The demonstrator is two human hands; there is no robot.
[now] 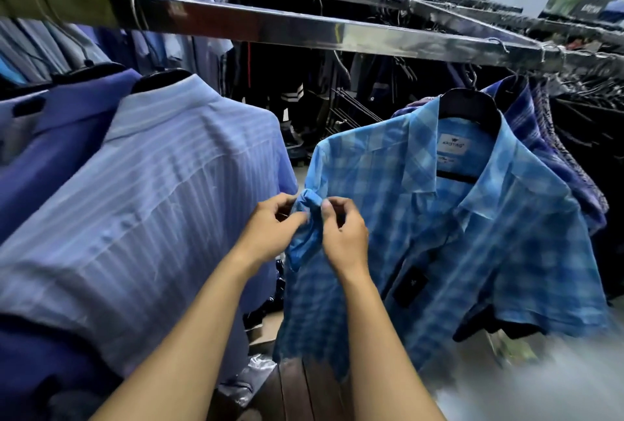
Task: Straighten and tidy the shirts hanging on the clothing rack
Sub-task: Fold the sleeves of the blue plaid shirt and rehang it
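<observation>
Head view, clothing rack in a shop. Blue plaid shirt [456, 251] hangs on a black hanger [467, 110] from the metal rail [304, 32], right of centre. Short-sleeved, light and darker blue checks, collar open and spread, white neck label [452, 145] visible inside with small text, too blurred to read. Dark hang tag [410, 285] sits on the front near the placket. Shirt hangs at an angle, front facing the camera, hem reaching down toward the wooden floor boards [304, 393].

Both hands are on its near sleeve [309, 235], which is bunched and rolled up at the cuff. Left hand [270, 231] pinches the rolled cuff edge from the left, fingers closed on fabric. Right hand [344, 235] pinches the same fold from the right, thumb and forefinger together on the cloth. Hands nearly touching each other across the fold.

Left of it, apart by a gap, hangs a pale blue striped shirt [152, 201], back toward the camera, on a black hanger. Further left a solid purple-blue shirt [50, 150]. Behind the plaid shirt to the right, darker patterned shirts [553, 150] packed close together. More garments on a second rail behind, blurry.
</observation>
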